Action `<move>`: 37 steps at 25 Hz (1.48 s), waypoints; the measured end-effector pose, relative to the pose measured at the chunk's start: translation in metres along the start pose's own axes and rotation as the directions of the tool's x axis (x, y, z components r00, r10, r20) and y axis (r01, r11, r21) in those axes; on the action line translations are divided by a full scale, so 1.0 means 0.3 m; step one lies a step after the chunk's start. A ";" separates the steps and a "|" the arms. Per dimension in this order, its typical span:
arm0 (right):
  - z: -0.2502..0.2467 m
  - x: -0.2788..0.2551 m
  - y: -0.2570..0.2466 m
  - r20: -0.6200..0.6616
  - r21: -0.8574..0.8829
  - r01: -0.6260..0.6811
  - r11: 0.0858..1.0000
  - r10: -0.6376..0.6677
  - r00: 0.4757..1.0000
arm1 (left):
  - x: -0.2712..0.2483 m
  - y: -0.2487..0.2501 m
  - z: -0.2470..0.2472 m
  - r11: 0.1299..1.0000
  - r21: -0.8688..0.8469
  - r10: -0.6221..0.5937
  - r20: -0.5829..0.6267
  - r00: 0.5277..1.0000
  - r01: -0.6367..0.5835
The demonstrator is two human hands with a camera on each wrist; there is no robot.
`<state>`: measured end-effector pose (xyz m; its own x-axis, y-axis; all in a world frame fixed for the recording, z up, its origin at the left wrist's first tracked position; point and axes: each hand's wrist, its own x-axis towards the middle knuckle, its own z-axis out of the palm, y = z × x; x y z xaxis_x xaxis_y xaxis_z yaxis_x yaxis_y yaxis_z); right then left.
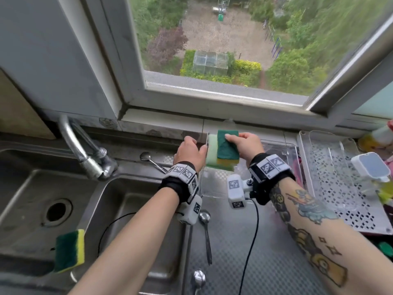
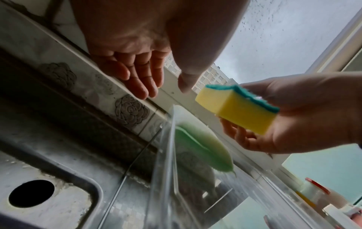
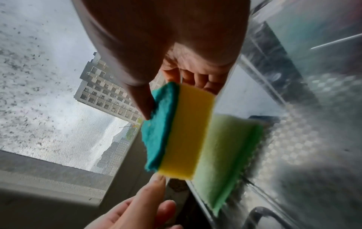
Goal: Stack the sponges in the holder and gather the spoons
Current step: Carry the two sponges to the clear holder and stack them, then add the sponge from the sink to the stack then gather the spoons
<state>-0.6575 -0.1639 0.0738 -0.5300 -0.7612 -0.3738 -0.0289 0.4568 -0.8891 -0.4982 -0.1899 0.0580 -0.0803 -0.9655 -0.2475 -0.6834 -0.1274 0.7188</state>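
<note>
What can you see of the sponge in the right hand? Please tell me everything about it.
The sponge is a rectangular block of yellow foam with a dark green scouring layer on one face. It looks dry and undamaged. The right hand pinches it, thumb on the green face and fingers under the yellow foam. It is held over the clear holder, above a pale green sponge already inside. Whether the two sponges touch is unclear.

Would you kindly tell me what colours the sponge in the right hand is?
Yellow foam with a teal-green scouring layer; the sponge shows best in the right wrist view.
</note>
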 end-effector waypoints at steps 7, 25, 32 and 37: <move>0.050 0.031 -0.005 -0.185 -0.448 0.020 0.894 -0.115 0.976 | -0.039 -0.028 -0.054 0.996 -0.081 -0.042 0.024 0.999 0.044; 0.281 -0.401 0.031 -0.084 -0.432 0.155 0.888 -0.211 0.974 | -0.305 -0.593 -0.424 0.974 0.046 -0.222 0.024 0.975 0.221; 0.510 -0.650 0.211 0.091 -0.535 0.151 0.831 -0.120 0.989 | -0.425 -0.994 -0.548 0.877 0.350 -0.332 -0.054 0.942 0.329; 0.580 -0.752 0.298 0.171 -0.619 0.149 0.771 -0.053 0.984 | -0.446 -1.138 -0.569 0.856 0.459 -0.357 0.190 0.914 0.238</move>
<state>-0.3931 -0.0314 0.0328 -0.3750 -0.8518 -0.3658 -0.6261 0.5237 -0.5777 -0.1304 -0.0561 -0.0434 0.0323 -0.7943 -0.6067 -0.9371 -0.2351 0.2579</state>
